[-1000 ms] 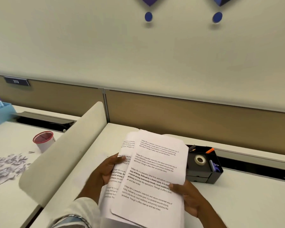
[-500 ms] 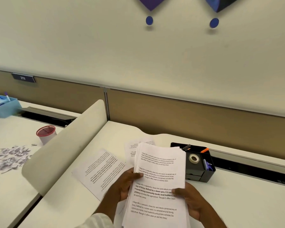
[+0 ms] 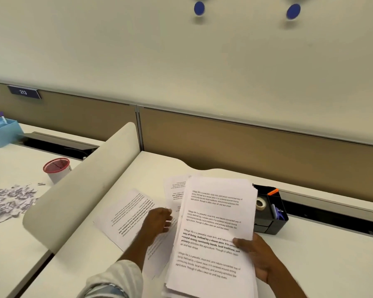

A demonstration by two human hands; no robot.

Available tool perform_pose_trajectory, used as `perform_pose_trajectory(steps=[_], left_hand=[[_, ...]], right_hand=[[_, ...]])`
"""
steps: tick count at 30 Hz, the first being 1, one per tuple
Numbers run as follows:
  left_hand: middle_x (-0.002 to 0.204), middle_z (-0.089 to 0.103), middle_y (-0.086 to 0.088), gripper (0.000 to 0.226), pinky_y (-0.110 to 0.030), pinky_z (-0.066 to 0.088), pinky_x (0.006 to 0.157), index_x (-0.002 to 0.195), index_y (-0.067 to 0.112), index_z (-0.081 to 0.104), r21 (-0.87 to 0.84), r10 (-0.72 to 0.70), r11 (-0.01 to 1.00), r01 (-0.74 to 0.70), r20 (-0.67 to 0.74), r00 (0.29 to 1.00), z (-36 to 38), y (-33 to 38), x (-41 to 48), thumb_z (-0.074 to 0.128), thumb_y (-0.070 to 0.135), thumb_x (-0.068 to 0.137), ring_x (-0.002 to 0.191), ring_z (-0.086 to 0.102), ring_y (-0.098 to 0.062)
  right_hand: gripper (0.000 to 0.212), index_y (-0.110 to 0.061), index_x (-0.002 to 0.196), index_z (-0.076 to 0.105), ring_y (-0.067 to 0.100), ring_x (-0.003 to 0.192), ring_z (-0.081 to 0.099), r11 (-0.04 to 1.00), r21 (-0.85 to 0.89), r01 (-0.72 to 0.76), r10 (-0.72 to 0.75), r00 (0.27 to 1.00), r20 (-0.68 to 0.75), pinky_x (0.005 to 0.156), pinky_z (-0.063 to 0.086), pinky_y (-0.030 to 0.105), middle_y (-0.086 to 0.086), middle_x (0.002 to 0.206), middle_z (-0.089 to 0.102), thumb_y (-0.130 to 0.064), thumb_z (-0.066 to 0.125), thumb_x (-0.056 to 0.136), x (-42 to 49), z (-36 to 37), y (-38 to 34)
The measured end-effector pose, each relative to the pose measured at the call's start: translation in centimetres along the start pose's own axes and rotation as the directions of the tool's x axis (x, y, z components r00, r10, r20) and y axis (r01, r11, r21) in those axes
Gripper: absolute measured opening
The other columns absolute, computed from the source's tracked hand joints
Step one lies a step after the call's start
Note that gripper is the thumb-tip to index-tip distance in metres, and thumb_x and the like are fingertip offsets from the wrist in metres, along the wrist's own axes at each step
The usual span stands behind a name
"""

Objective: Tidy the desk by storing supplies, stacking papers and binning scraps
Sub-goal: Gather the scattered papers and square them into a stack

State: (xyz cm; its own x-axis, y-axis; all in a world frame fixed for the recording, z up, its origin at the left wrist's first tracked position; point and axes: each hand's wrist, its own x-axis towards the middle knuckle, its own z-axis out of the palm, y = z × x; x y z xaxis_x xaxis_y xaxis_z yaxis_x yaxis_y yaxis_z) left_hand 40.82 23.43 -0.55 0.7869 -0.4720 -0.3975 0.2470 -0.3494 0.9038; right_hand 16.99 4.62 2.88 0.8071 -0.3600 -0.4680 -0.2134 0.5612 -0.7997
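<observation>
Over the desk (image 3: 323, 261), the right grip (image 3: 261, 257) holds the paper stack (image 3: 213, 229) by its edge. The left grip (image 3: 159, 220) is loose, holding nothing, over a loose sheet (image 3: 125, 214). Best to lift that sheet flat and lay it square on top.

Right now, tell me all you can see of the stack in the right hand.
The stack is a thick sheaf of white printed sheets with black paragraphs, one partly bold, text upright to the camera. Edges are slightly uneven. The right hand grips its right edge, thumb on top. Its far right corner overlaps the organizer in view.
</observation>
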Motion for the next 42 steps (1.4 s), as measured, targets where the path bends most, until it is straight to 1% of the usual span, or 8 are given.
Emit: perform_pose_trajectory(steps=[2,4,9,14,20,33,38,42], left_hand=[[0.117,0.066,-0.013,0.028,-0.033,0.047,0.094,0.115,0.014,0.064,0.529,0.176,0.838,-0.134,-0.029,0.984,-1.2,-0.7,1.8,0.061,0.011,0.088,0.108,0.062,-0.026],[0.137,0.053,-0.005,0.05,-0.032,0.039,0.106,0.134,0.02,0.051,0.775,0.186,0.603,-0.191,0.096,0.978,-1.8,-0.4,2.9,0.055,0.006,0.086,0.126,0.049,-0.021],[0.153,0.028,-0.006,0.064,-0.042,0.039,0.108,0.149,0.024,0.028,0.932,0.167,0.103,-0.348,0.329,0.929,-2.1,1.2,6.3,0.049,0.007,0.09,0.14,0.028,-0.025],[0.14,0.041,-0.007,0.063,-0.039,0.044,0.102,0.146,0.021,0.03,0.918,0.097,-0.061,-0.393,0.397,0.913,-2.2,2.0,9.5,0.054,0.014,0.088,0.131,0.038,-0.025],[0.129,0.045,-0.007,0.06,-0.036,0.048,0.093,0.137,0.018,0.038,0.911,0.049,-0.068,-0.406,0.41,0.911,-2.3,1.8,11.3,0.064,0.017,0.084,0.117,0.049,-0.024],[0.121,0.054,-0.003,0.051,-0.031,0.043,0.084,0.12,0.019,0.053,0.92,-0.08,0.091,-0.381,0.388,0.918,-4.0,2.1,12.9,0.076,0.03,0.076,0.108,0.056,-0.022],[0.118,0.058,-0.003,0.042,-0.025,0.04,0.075,0.112,0.015,0.059,0.904,-0.181,0.226,-0.364,0.406,0.896,-5.0,3.0,12.3,0.078,0.024,0.075,0.096,0.054,-0.018],[0.091,0.067,-0.002,0.024,-0.022,0.051,0.063,0.086,0.02,0.063,0.849,-0.338,0.445,-0.284,0.453,0.825,-7.1,5.7,10.9,0.081,0.021,0.071,0.079,0.063,-0.017]], right_hand=[[0.059,0.0,0.122,0.056,0.049,0.103,0.063,0.999,0.03,0.013,-0.013,1.0,-0.014,0.081,0.053,0.058,0.028,0.116,0.065,0.003,0.071,0.065,0.5,-0.5,-0.1],[0.059,0.0,0.123,0.055,0.049,0.104,0.062,0.999,0.045,0.02,-0.019,1.0,-0.023,0.083,0.053,0.059,0.028,0.117,0.064,0.003,0.071,0.066,0.9,-0.9,-0.2],[0.066,-0.001,0.126,0.053,0.05,0.108,0.06,0.998,0.053,0.043,-0.042,0.999,-0.017,0.091,0.046,0.065,0.028,0.121,0.062,0.0,0.074,0.065,2.5,-1.2,0.1],[0.074,-0.001,0.124,0.055,0.049,0.106,0.062,0.998,0.049,0.044,-0.044,0.999,-0.006,0.085,0.052,0.059,0.027,0.12,0.063,-0.005,0.08,0.055,3.9,-1.0,0.2],[0.076,0.0,0.126,0.054,0.048,0.106,0.062,0.997,0.05,0.055,-0.054,0.998,-0.022,0.085,0.052,0.059,0.027,0.12,0.063,-0.007,0.081,0.054,5.0,-1.1,0.3],[0.076,0.001,0.124,0.055,0.048,0.103,0.063,0.997,0.064,0.046,-0.043,0.998,-0.043,0.08,0.055,0.053,0.027,0.118,0.064,-0.006,0.081,0.054,5.4,-0.4,0.7],[0.073,0.001,0.122,0.057,0.046,0.102,0.064,0.997,0.064,0.044,-0.042,0.999,-0.026,0.076,0.057,0.05,0.027,0.118,0.065,-0.005,0.08,0.054,4.9,-0.4,0.2],[0.072,0.001,0.122,0.057,0.047,0.103,0.064,0.997,0.06,0.051,-0.051,0.999,-0.014,0.076,0.056,0.05,0.027,0.118,0.064,-0.005,0.08,0.054,4.2,-0.2,0.0]])
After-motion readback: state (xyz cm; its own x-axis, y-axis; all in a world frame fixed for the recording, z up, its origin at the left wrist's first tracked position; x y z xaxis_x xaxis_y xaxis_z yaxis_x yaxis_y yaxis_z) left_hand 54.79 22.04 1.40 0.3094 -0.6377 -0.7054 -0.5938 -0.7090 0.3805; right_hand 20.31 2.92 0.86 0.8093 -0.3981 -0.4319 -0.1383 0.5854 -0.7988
